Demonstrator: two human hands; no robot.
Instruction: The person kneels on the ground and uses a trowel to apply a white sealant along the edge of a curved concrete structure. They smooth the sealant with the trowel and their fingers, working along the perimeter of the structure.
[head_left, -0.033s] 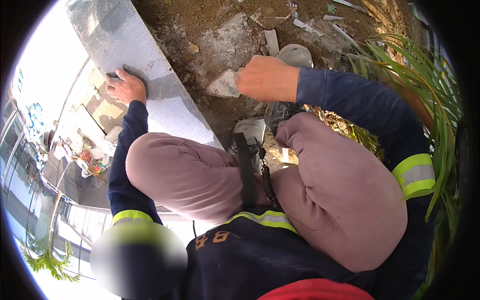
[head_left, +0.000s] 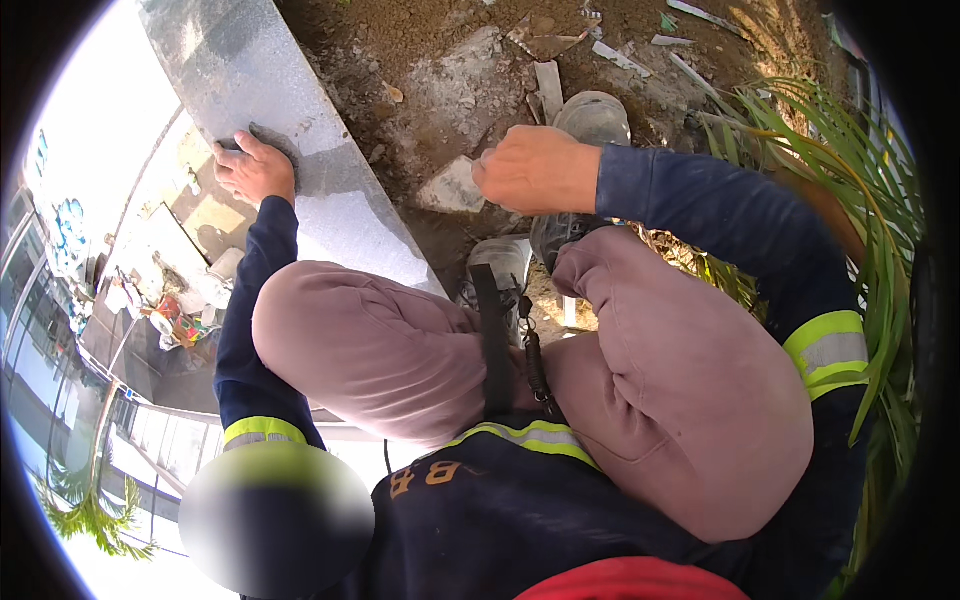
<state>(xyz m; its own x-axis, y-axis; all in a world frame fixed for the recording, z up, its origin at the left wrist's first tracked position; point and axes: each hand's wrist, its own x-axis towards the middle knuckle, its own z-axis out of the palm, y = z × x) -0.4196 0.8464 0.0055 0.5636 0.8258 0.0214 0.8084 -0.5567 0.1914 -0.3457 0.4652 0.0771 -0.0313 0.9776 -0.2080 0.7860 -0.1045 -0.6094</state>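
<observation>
My left hand (head_left: 256, 168) lies on a long speckled grey stone ledge (head_left: 345, 225). Its fingers bend over the ledge's outer edge and the thumb stands apart from them. A dark patch on the stone borders this hand; I cannot tell whether it is shadow or something under the palm. My right hand (head_left: 535, 170) is curled into a fist, knuckles up, above the dirt beside the ledge. Whatever its fingers may hold is hidden. Just left of its fingertips lies a pale, broken, flat piece (head_left: 453, 188), apparently tile or stone.
My knees (head_left: 370, 350) are bent, with my shoes (head_left: 500, 262) below. A clear plastic container (head_left: 594, 118) stands beyond my right hand. White scraps (head_left: 620, 60) litter the soil. Palm fronds (head_left: 850, 170) crowd the right side. Mixed items (head_left: 180, 310) lie beyond the ledge at left.
The picture has shifted very slightly. My right hand sits a little lower in it; my left hand stays at the same spot on the ledge.
</observation>
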